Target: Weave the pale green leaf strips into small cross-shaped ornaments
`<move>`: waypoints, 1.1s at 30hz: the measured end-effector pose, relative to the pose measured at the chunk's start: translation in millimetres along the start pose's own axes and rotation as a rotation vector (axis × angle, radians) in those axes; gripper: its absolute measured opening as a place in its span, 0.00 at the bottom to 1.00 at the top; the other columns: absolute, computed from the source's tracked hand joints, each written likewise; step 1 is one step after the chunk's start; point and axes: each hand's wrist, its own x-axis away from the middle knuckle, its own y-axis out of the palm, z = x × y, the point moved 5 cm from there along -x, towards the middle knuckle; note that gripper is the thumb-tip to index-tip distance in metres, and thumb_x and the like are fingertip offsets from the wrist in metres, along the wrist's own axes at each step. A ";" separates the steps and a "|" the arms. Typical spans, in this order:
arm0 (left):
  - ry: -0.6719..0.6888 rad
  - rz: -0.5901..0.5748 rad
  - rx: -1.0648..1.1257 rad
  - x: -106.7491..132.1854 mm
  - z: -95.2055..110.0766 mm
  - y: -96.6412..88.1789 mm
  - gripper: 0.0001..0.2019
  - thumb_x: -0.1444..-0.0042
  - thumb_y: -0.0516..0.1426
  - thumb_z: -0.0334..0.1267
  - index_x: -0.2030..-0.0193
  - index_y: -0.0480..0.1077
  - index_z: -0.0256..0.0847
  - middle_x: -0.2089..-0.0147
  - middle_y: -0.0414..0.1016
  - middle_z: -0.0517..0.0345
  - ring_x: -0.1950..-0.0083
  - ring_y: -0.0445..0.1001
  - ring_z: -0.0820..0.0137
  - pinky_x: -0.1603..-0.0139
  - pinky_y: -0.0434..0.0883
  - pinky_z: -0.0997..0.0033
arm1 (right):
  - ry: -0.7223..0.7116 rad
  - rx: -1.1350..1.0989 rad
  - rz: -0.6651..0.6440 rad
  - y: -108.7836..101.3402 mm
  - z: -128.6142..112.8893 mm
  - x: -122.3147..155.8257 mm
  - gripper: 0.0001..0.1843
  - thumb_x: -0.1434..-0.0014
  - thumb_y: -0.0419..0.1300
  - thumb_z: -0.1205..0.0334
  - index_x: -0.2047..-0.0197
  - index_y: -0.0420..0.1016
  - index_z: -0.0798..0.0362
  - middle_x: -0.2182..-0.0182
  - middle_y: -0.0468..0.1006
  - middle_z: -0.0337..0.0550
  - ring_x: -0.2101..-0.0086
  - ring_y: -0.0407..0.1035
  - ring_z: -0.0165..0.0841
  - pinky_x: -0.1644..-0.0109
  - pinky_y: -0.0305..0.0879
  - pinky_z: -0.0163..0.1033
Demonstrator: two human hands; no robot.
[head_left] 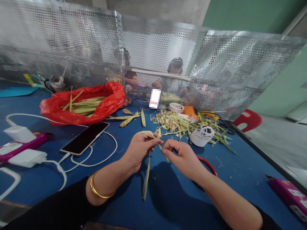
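Both my hands are closed on one pale leaf strip: my left hand pinches its folded top between thumb and fingers, my right hand pinches it just beside, and the loose end hangs below the grip over the blue tabletop; I cannot tell whether it touches. Just beyond the grip lie a pile of leaf trimmings and a white spool; left of the grip are a phone on a white cable and a red bag of leaves. Farther beyond, a perforated metal screen fences the table, with a green wall to its right.
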 end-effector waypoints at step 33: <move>-0.074 -0.526 -0.428 18.0 -9.9 28.1 0.08 0.57 0.61 0.36 0.69 0.80 0.37 0.70 0.80 0.53 0.76 0.63 0.75 0.76 0.60 0.76 | 0.313 -0.657 0.251 4.8 12.9 2.7 0.13 0.56 0.66 0.55 0.77 0.68 0.53 0.83 0.64 0.31 0.83 0.55 0.24 0.83 0.54 0.30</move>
